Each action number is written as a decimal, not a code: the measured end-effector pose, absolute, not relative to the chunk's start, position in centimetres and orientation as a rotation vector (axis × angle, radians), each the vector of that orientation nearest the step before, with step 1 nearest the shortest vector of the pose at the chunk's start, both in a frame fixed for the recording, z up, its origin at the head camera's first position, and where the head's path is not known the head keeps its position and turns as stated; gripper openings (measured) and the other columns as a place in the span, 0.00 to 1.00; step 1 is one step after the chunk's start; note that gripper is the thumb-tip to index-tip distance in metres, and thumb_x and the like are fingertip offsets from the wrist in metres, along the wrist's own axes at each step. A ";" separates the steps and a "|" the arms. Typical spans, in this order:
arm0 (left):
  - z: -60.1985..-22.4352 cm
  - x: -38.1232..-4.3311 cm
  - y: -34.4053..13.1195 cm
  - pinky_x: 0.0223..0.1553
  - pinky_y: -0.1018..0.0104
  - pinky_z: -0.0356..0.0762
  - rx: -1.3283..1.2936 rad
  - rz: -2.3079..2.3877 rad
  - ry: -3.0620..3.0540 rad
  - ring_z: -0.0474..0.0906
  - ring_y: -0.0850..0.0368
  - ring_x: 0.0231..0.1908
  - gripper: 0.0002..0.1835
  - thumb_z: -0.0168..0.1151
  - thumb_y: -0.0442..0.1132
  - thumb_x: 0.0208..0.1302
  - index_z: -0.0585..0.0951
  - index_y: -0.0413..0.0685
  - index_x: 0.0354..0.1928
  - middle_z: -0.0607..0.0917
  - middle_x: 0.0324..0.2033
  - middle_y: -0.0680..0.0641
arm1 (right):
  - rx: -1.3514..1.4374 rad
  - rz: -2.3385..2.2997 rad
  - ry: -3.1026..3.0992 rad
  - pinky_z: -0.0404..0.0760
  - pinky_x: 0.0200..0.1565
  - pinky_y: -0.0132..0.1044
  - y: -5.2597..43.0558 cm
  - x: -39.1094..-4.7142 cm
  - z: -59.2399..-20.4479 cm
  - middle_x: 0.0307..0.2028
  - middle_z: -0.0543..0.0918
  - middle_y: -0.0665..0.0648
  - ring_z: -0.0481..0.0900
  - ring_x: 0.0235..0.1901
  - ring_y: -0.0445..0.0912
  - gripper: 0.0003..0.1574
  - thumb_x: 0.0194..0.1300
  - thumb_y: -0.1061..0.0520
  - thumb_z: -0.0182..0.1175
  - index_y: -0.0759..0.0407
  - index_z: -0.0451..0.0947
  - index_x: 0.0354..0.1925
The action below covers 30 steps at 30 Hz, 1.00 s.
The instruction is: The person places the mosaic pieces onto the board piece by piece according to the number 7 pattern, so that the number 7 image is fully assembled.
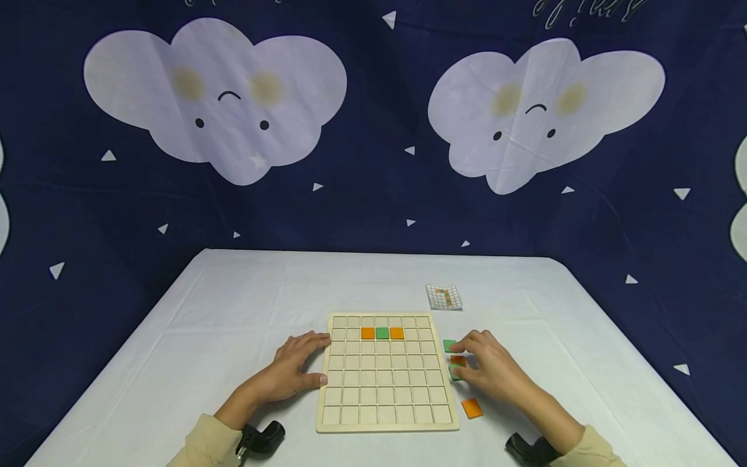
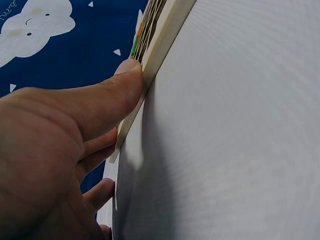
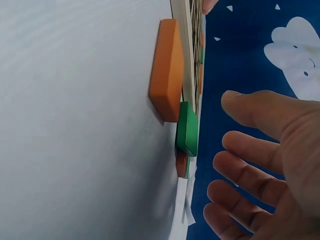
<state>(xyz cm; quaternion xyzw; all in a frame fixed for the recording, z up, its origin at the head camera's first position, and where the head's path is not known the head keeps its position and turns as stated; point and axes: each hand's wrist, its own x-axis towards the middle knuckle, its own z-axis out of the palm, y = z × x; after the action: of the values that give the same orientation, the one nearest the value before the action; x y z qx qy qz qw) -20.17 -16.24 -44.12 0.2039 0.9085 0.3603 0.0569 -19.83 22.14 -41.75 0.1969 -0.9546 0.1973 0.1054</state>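
A wooden grid board [image 1: 385, 395] lies on the table, with an orange tile [image 1: 367, 333], a green tile [image 1: 382, 333] and another orange tile [image 1: 397, 333] in its second row from the far edge. My left hand [image 1: 290, 368] rests at the board's left edge, thumb and fingertips touching the rim [image 2: 162, 42]. Over the loose tiles right of the board hovers my right hand [image 1: 495, 367], holding nothing, thumb and fingers apart. Under it are a green tile [image 1: 449, 346], an orange tile [image 1: 458, 360] and a second green tile [image 3: 187, 131], partly hidden in the head view.
Nearer the front, a loose orange tile [image 1: 472, 408] lies beside the board's right edge. A small pattern card [image 1: 444, 298] with a coloured grid sits behind the board to the right. White cloth [image 1: 233, 292] covers the table; a dark blue cloud-print backdrop [image 1: 379, 130] hangs behind it.
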 end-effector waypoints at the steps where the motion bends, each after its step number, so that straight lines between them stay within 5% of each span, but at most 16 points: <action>1: -44.1 -20.2 -16.2 0.70 0.35 0.33 0.620 1.093 2.756 0.48 0.38 0.72 0.37 0.68 0.47 0.54 0.68 0.46 0.65 0.64 0.69 0.44 | 0.580 0.572 -2.815 0.77 0.45 0.41 22.2 -19.8 -41.8 0.39 0.79 0.41 0.70 0.42 0.38 0.17 0.48 0.54 0.72 0.49 0.83 0.40; 16: -44.0 -20.0 -16.2 0.69 0.35 0.33 0.613 1.092 2.761 0.48 0.37 0.72 0.36 0.68 0.47 0.54 0.68 0.45 0.65 0.65 0.68 0.43 | 0.564 0.529 -2.926 0.75 0.46 0.40 23.2 -19.4 -42.1 0.38 0.78 0.40 0.68 0.41 0.38 0.19 0.46 0.51 0.72 0.47 0.83 0.41; 22: -44.1 -20.2 -16.2 0.70 0.35 0.32 0.608 1.095 2.751 0.47 0.38 0.72 0.37 0.68 0.47 0.54 0.68 0.46 0.65 0.64 0.69 0.44 | 0.549 0.590 -2.955 0.72 0.59 0.53 23.3 -19.5 -42.2 0.38 0.77 0.42 0.71 0.45 0.42 0.17 0.46 0.53 0.72 0.47 0.83 0.39; 30: -44.0 -20.1 -16.2 0.70 0.36 0.32 0.606 1.096 2.749 0.47 0.38 0.72 0.37 0.68 0.47 0.54 0.67 0.46 0.65 0.64 0.69 0.44 | 0.544 0.535 -2.974 0.74 0.44 0.37 23.3 -19.5 -42.3 0.38 0.76 0.39 0.66 0.40 0.37 0.17 0.47 0.51 0.72 0.45 0.83 0.39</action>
<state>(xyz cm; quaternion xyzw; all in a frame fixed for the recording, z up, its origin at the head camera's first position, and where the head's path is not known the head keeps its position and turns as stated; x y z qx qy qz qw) -20.07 -16.16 -43.96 0.2004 0.9083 0.3622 0.0601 -19.50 23.35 -42.27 0.1770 -0.9680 0.1741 0.0354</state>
